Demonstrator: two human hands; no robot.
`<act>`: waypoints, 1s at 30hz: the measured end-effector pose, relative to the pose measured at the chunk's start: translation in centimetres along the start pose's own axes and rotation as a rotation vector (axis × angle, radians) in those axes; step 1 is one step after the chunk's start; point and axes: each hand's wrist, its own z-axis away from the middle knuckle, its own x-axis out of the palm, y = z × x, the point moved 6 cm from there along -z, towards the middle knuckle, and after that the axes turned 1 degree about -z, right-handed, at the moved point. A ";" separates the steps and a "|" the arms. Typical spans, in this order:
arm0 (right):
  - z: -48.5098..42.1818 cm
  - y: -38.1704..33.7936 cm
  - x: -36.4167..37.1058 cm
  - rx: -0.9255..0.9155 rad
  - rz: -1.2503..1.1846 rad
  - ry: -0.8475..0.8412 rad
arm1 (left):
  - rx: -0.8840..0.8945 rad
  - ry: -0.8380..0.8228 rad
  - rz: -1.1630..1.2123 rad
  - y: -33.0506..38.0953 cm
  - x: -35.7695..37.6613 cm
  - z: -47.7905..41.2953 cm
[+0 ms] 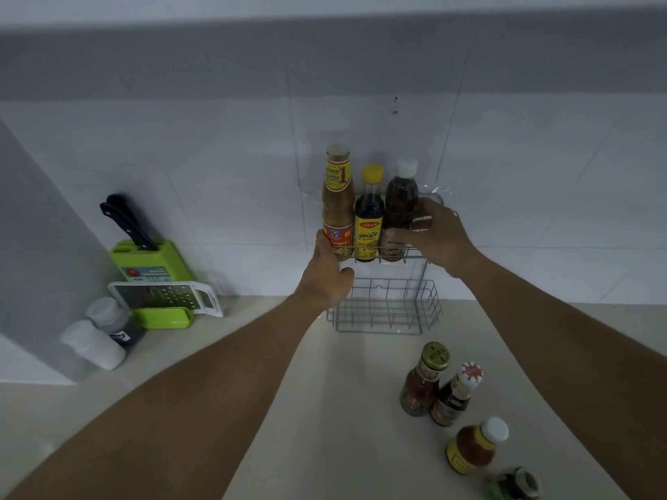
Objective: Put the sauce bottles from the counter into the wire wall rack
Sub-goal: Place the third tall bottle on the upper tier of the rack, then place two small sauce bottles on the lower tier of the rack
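The right hand (438,236) is wrapped around the dark bottle (400,214) with the white cap, thumb across its lower label and fingers curled behind it, while the bottle stands upright in the top shelf of the wire rack (386,304) on the tiled wall. Just to the left of that hand, in the same shelf, stand a yellow-capped bottle (369,218) and a taller tan bottle (337,200). The left hand (326,279) is at the rack's left front corner, below the tan bottle; it seems to grip the wire rail there, though the fingers are partly hidden. Below both hands the rack's lower basket holds nothing. Nearer the person than the right hand, on the counter (343,409), four more bottles stand in a loose line: a gold-capped bottle (424,380), a red-and-white-capped bottle (455,396), an orange bottle (474,445) and a green bottle (514,483) at the frame's edge.
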 end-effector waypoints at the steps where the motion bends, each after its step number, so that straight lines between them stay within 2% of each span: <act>1: 0.1 -0.1 0.0 -0.002 0.007 0.003 | 0.000 -0.001 0.000 -0.1 0.1 -0.1; 5: 1.1 -0.3 0.3 -0.070 -0.016 0.007 | -0.106 0.010 0.113 -0.5 1.0 -0.3; 8: 2.8 0.6 -1.0 -0.084 0.066 0.166 | -0.319 0.109 0.232 -2.1 1.9 0.9; 10: 4.9 1.0 -2.2 -0.116 0.110 0.230 | -0.379 0.054 0.197 -3.9 4.0 2.0; 11: 6.1 1.1 -2.6 -0.121 0.121 0.210 | -0.375 -0.014 0.174 -4.8 5.5 2.6; 13: 8.4 1.6 -2.6 -0.084 0.192 0.064 | -0.349 -0.205 0.142 -6.0 9.0 4.1; 16: 11.8 3.3 -1.3 0.025 0.451 -0.291 | -0.233 -0.517 0.098 -6.1 13.8 6.9; 18: 13.8 4.7 -0.4 0.086 0.606 -0.498 | -0.143 -0.657 0.060 -5.6 16.4 8.4; 20: 15.2 5.6 0.1 0.129 0.723 -0.615 | -0.099 -0.725 0.071 -5.1 18.2 9.3; 22: 15.9 5.9 0.5 0.129 0.751 -0.630 | -0.095 -0.683 0.106 -4.9 19.3 9.4; 30: 15.2 5.5 0.8 0.019 0.633 -0.504 | -0.010 -0.460 0.156 -5.0 19.1 9.6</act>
